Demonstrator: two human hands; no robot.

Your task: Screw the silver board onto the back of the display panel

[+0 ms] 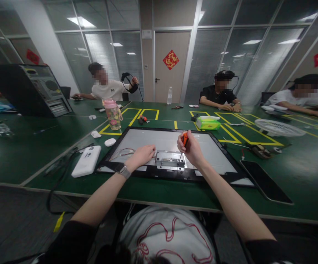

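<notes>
A black-framed flat panel with a grey back lies on the green table before me. Near its front edge sits a metal bracket. My right hand is closed round an orange-handled screwdriver, held upright with its tip down at the bracket's right end. My left hand rests on the panel just left of the bracket, fingers curled against it. Thin wires run across the panel to the left of that hand.
A white power bank lies left of the panel, a dark phone-like slab to the right. Further back stand a pink-lidded cup, a green tissue box, a white fan and a computer case. Three people sit across the table.
</notes>
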